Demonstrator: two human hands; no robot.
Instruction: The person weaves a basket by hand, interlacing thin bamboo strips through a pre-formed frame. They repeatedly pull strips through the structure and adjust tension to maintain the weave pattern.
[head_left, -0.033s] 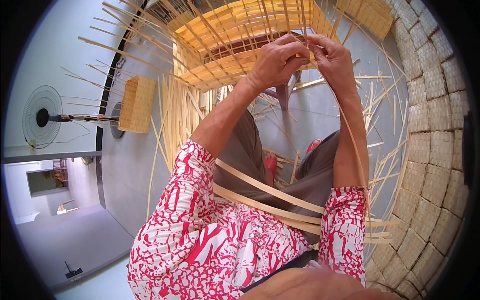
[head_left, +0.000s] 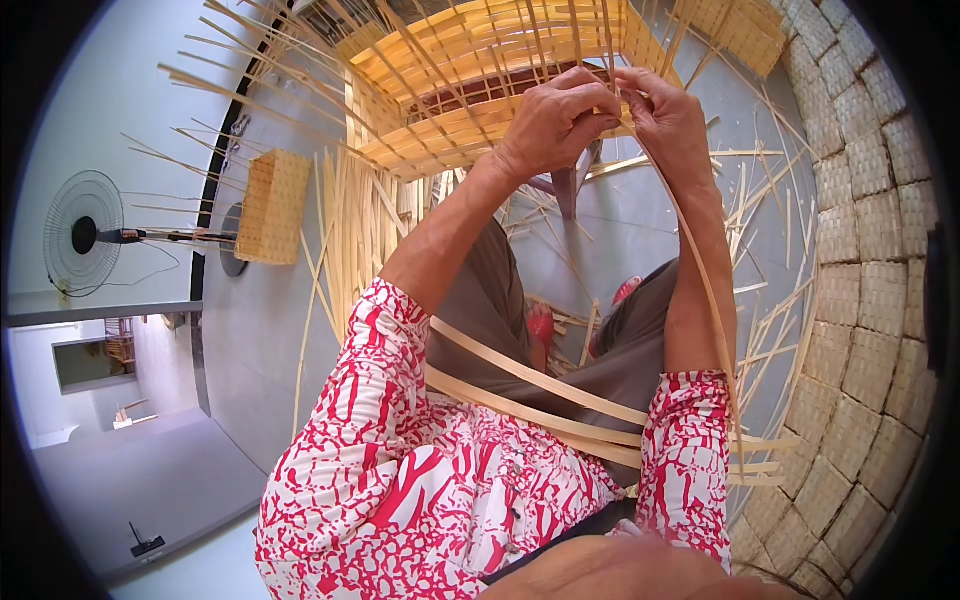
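A partly woven yellow bamboo basket frame with long upright stakes sits at the top of the view. At its near rim my left hand is closed, fingertips pinched on a thin strip beside an upright stake. My right hand touches the same spot just to the right, thumb and forefinger pinched on that thin bamboo strip, which hangs down along my right forearm. The fingertips partly hide where strip and stake meet. Several wider pale strips lie across my lap.
A small woven basket with protruding strips stands at left by a standing fan. Another woven piece is at top right. Stacked woven squares line the right. Loose strips litter the floor, and a doorway opens at lower left.
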